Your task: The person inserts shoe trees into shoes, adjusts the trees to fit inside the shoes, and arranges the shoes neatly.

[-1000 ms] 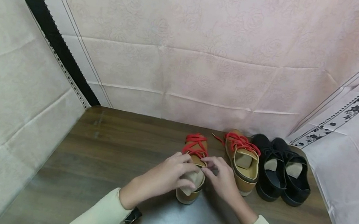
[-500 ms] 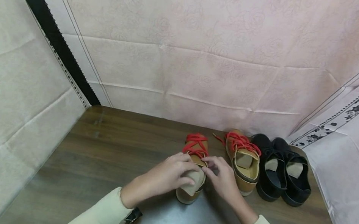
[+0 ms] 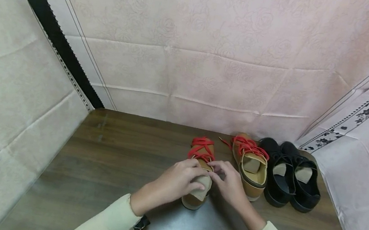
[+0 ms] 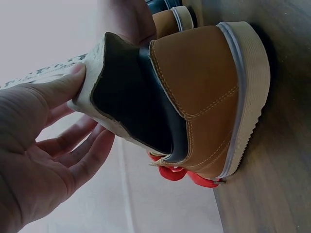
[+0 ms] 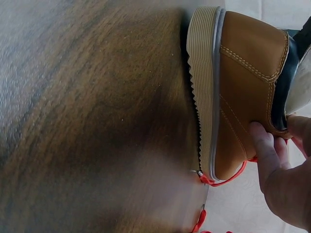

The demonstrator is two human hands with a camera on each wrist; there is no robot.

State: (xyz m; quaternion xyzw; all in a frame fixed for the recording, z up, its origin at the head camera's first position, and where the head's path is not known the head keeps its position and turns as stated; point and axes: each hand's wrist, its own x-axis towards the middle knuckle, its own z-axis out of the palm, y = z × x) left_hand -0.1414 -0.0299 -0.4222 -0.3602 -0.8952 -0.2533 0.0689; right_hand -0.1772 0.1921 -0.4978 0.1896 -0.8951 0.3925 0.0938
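A tan shoe (image 3: 192, 202) with red laces (image 3: 201, 149) stands on the dark wooden surface, its heel toward the person. Out of its opening rises a cream flap (image 3: 202, 190), dark on its other face in the left wrist view. My left hand (image 3: 178, 179) pinches this flap near its upper edge, thumb (image 4: 63, 87) on one side and fingers behind. On the shoe's right side, my right hand (image 3: 228, 182) grips the collar edge close to the laces; one fingertip presses the tan side (image 5: 238, 97) in the right wrist view. The inside of the shoe is mostly hidden.
A second tan shoe (image 3: 251, 189) with red laces stands just right of my right hand, one lace end trailing left. Beside it is a pair of black shoes (image 3: 275, 196). Pale patterned cloth (image 3: 190, 72) hangs behind and at both sides of the wooden surface (image 3: 111, 159).
My left hand has shifted slightly right and the cream flap has tilted a little to the right with it. The right hand stays at the collar.
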